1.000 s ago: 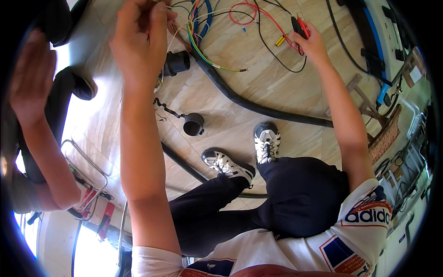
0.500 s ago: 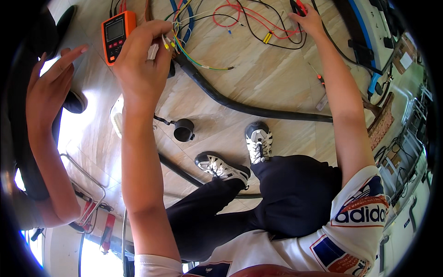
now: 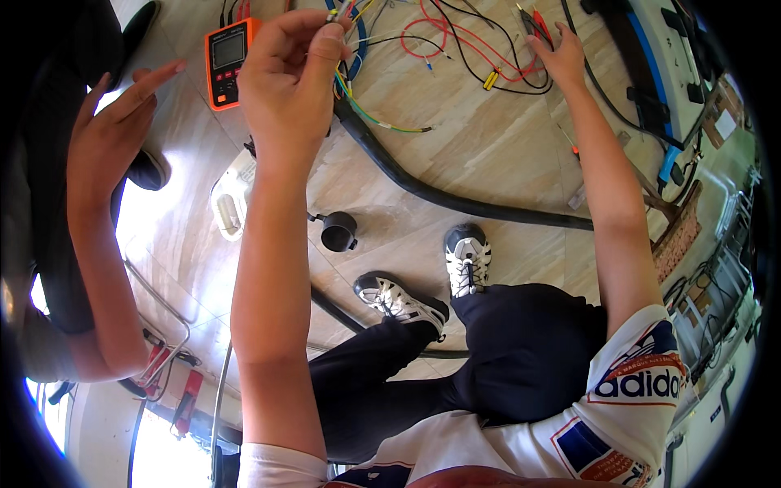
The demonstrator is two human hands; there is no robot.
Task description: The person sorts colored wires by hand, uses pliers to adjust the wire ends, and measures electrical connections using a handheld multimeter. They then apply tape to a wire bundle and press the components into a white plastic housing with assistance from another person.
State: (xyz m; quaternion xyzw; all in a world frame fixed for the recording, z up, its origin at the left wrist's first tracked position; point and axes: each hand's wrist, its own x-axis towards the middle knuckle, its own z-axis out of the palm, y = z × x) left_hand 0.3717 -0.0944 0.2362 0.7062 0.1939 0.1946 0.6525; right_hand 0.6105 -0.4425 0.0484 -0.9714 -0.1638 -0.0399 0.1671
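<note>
My left hand [image 3: 293,69] is closed in a pinch on thin wires [image 3: 342,12] near the upper edge, their tips partly hidden by the fingers. Below it, more coloured wires, among them a green-yellow wire [image 3: 382,124], fan out of a thick black cable [image 3: 407,175]. At the upper right my right hand [image 3: 561,61] has thumb and forefinger apart, beside a red clip [image 3: 543,26] and a black clip [image 3: 530,26] on test leads. The thumb appears to touch the black clip. An orange multimeter [image 3: 230,61] lies left of my left hand.
Red and black leads [image 3: 464,37] lie tangled on the tiled floor, a small yellow part [image 3: 490,80] among them. A black cap [image 3: 338,231] sits near my shoes. Another person's hand [image 3: 110,134] is at the left. A white and blue case [image 3: 659,69] stands at the right.
The whole view has shifted, so things sit slightly right and lower. My left hand has moved up the wires, hiding their tips. My right thumb and forefinger have spread apart at the clips.
</note>
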